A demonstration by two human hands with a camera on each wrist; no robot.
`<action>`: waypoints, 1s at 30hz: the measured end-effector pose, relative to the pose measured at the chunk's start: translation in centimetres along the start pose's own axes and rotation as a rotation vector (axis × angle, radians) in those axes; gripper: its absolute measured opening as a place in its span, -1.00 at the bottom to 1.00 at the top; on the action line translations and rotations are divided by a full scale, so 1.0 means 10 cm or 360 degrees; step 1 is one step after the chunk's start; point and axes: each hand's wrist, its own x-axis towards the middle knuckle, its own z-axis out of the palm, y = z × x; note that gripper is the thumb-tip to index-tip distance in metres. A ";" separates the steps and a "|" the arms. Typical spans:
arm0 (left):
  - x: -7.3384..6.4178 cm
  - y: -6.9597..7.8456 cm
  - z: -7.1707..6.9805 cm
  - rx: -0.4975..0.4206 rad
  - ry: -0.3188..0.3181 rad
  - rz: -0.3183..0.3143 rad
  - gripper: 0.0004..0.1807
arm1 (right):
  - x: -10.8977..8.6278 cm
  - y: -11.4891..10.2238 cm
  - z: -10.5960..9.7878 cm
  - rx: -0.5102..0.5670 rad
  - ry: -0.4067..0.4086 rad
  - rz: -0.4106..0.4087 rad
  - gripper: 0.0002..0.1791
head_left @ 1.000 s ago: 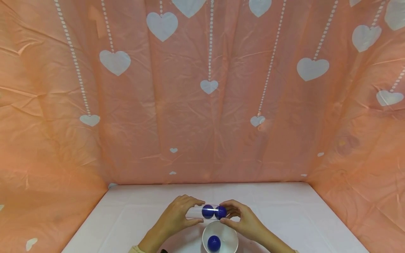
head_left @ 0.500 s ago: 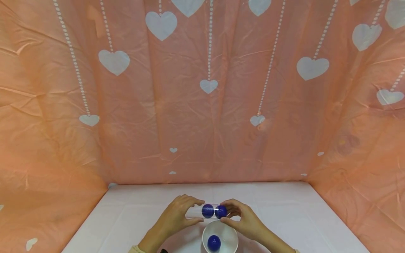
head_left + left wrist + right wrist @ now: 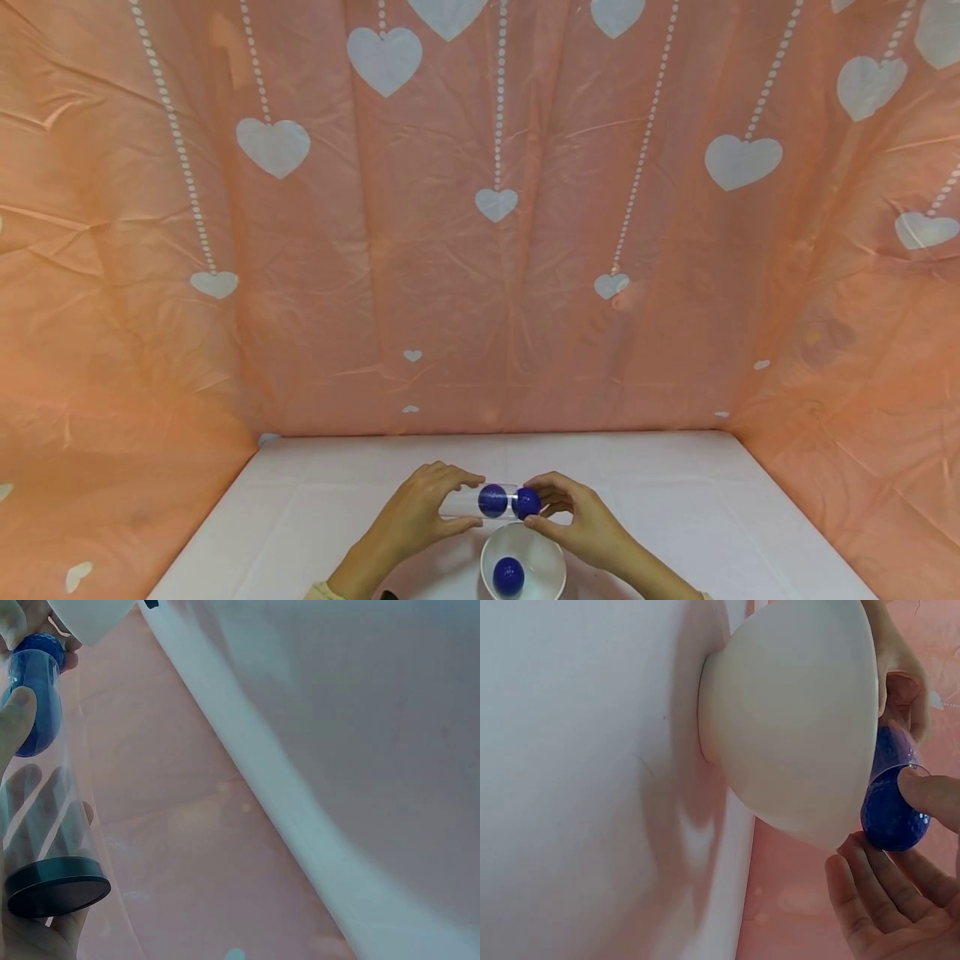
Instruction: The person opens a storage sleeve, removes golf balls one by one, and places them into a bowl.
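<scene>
Shifted since the earlier head frames: outer ball [image 3: 528, 502], slightly to the right and further out of the clear tube [image 3: 461, 502], with right hand [image 3: 581, 525] alongside. Gap now visible between outer ball and inner ball [image 3: 492, 501], touching one second ago. Inner ball unmoved, inside tube near the mouth. Tube held roughly level in left hand [image 3: 430, 502], thumb on one side, fingers curled round the other, visible through the clear wall in the left wrist view. Black cap [image 3: 58, 889] on the opposite end, close to left palm. Outer ball pinched between thumb and fingers of right hand, part inside the tube mouth, part out; lower right fingers extended and slightly apart in the right wrist view. White bowl [image 3: 546, 567] upright on white table [image 3: 660, 475], just on the near side of the tube mouth. Contact between tube and bowl rim: cannot tell. Third ball [image 3: 508, 576] resting inside bowl, apart from both hands. Pale sleeve [image 3: 324, 592] on left forearm. Orange sheet [image 3: 450, 275] behind and to both sides, printed with white hearts [image 3: 385, 62].
</scene>
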 end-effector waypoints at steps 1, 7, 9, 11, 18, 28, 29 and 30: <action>0.00 0.00 0.00 0.0002 -0.0005 -0.0006 -0.42 | 0.00 0.00 0.00 -0.0007 0.0000 0.0005 -0.61; 0.00 0.01 -0.01 -0.0009 -0.0053 -0.0060 -0.43 | -0.02 0.01 -0.03 -0.0025 0.0004 -0.0011 -0.61; 0.00 0.01 -0.01 -0.0012 -0.0061 -0.0067 -0.43 | -0.02 0.01 -0.04 -0.0028 0.0001 -0.0009 -0.61; 0.00 0.00 0.00 -0.0009 -0.0053 -0.0058 -0.43 | -0.02 0.00 -0.05 -0.0034 -0.0006 -0.0009 -0.62; -0.01 0.00 0.01 -0.0009 -0.0028 -0.0031 -0.42 | -0.05 0.00 -0.08 -0.0070 -0.0049 0.0026 -0.62; 0.00 0.01 0.00 0.0017 -0.0014 -0.0029 -0.41 | -0.10 -0.02 -0.12 -0.0095 -0.0122 0.0108 -0.64; 0.00 0.01 0.00 0.0017 -0.0013 -0.0028 -0.41 | -0.11 -0.02 -0.13 -0.0094 -0.0132 0.0119 -0.64; -0.01 0.01 0.01 0.0015 -0.0013 -0.0025 -0.42 | -0.12 -0.02 -0.13 -0.0093 -0.0141 0.0131 -0.64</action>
